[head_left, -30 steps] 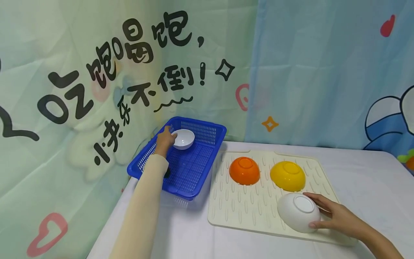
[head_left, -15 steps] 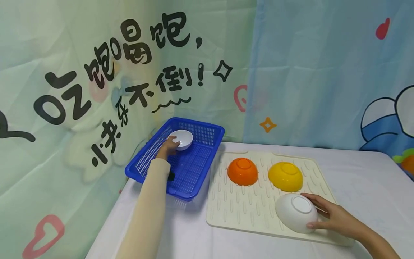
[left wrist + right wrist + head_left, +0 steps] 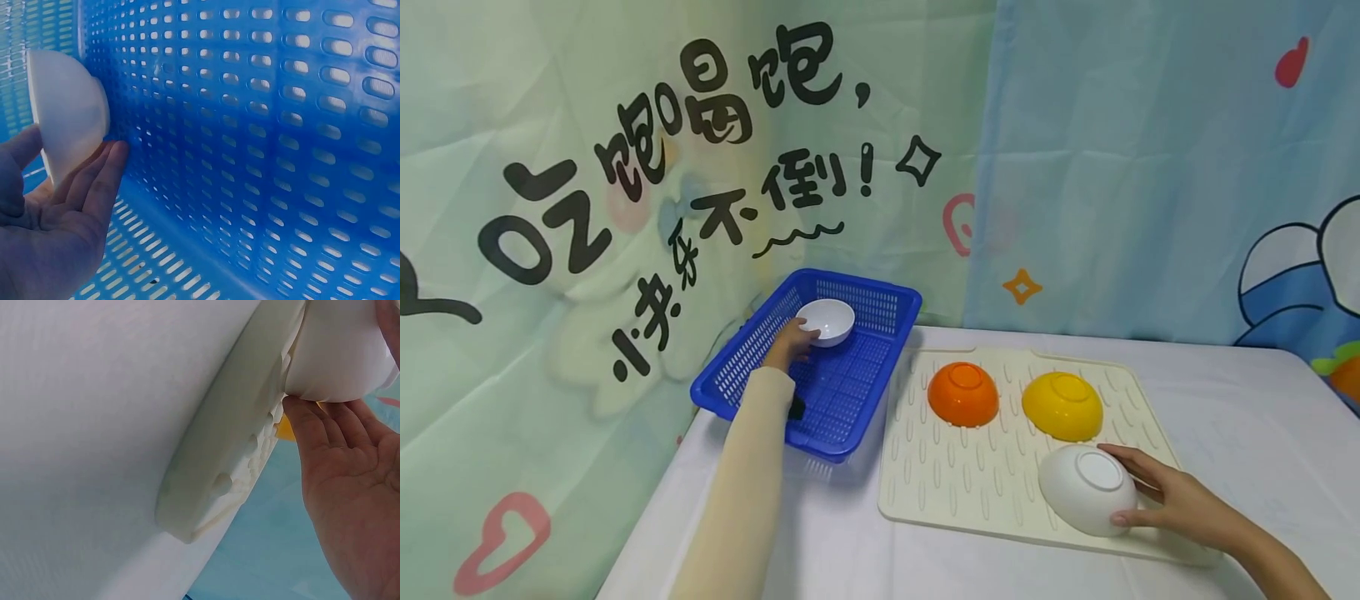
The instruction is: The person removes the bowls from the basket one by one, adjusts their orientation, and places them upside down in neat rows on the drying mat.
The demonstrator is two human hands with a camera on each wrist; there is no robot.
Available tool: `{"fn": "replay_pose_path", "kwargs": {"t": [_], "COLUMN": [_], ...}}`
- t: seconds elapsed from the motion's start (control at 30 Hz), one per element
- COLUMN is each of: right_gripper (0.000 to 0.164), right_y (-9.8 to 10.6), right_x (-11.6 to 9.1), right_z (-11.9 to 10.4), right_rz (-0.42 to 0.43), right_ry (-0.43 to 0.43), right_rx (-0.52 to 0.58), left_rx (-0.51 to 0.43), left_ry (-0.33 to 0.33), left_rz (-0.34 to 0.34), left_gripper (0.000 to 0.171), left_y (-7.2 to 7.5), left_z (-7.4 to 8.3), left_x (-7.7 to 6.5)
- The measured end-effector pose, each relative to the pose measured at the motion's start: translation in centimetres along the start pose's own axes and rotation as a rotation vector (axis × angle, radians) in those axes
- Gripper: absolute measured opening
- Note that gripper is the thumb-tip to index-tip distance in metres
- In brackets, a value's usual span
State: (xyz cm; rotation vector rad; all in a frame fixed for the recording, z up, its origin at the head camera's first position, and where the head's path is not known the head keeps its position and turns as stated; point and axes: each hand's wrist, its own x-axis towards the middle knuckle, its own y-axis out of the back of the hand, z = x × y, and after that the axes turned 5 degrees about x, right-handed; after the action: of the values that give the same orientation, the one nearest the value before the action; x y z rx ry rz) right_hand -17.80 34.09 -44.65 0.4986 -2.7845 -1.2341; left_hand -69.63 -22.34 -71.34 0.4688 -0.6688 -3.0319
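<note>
A small white bowl (image 3: 826, 322) sits right side up inside the blue plastic basket (image 3: 868, 442). My left hand (image 3: 788, 343) holds it, thumb at the rim and fingers under its side, as the left wrist view shows with the bowl (image 3: 65, 112) and the hand (image 3: 69, 212). On the cream drying mat (image 3: 958, 492), a larger white bowl (image 3: 1082, 492) lies upside down near the front right. My right hand (image 3: 1180, 500) grips its right side between thumb and fingers. Behind it are an upturned yellow bowl (image 3: 1062, 408) and, left of that, an upturned orange bowl (image 3: 962, 396).
The basket stands at the table's back left, against the printed cloth backdrop (image 3: 880, 83). A white cloth (image 3: 842, 550) covers the table. A small black item (image 3: 797, 407) shows beside my left wrist, inside the basket's outline.
My left hand has moved from the basket's left rim down to the small white bowl and now holds it. My right hand stays on the larger white bowl.
</note>
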Motion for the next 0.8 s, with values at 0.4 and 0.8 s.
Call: {"fn": "replay_pose_path", "kwargs": {"t": [0.4,0.8], "right_gripper": [0.084,0.087], "right_y": [0.0,0.1], "right_x": [-0.1,-0.1], "right_z": [0.0,-0.4], "right_rz": [-0.014,-0.022], "right_ry": [0.001,-0.001], "right_rx": [0.016,0.034], "left_rx": [0.08,0.363], "left_ry": [-0.005,-0.211], "left_rz": [-0.049,-0.042], "left_gripper": [0.087,0.063], "left_y": [2.3,6.4], "left_z": [2.2,15.8], "left_x": [-4.6,-26.1]}}
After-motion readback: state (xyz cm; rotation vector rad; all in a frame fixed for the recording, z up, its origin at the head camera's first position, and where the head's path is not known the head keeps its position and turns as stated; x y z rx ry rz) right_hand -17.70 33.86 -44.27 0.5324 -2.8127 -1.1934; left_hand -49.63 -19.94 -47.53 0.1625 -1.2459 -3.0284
